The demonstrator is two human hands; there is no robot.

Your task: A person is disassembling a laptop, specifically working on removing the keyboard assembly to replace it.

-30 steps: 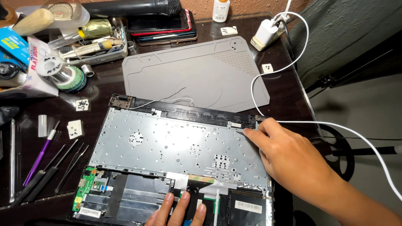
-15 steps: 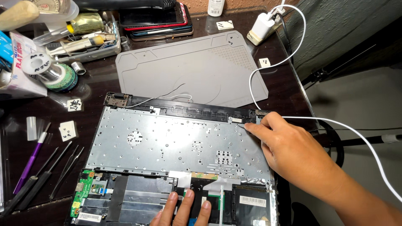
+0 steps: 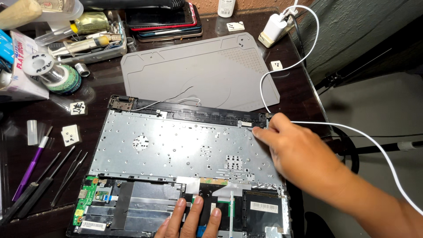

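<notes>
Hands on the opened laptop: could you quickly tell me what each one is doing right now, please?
Left hand: open, fingers flat on the laptop chassis near its front edge, holding nothing.
Right hand: fingertips pinched at the chassis's back right corner; anything gripped is too small to tell.

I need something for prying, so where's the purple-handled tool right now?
In the head view, the purple-handled tool lies at the table's left edge, left of the opened laptop base, beside the dark tweezers.

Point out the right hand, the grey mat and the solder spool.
right hand (image 3: 299, 147), head view, back of the hand
grey mat (image 3: 202, 75), head view, bare centre
solder spool (image 3: 48, 70), head view, top flange
</notes>
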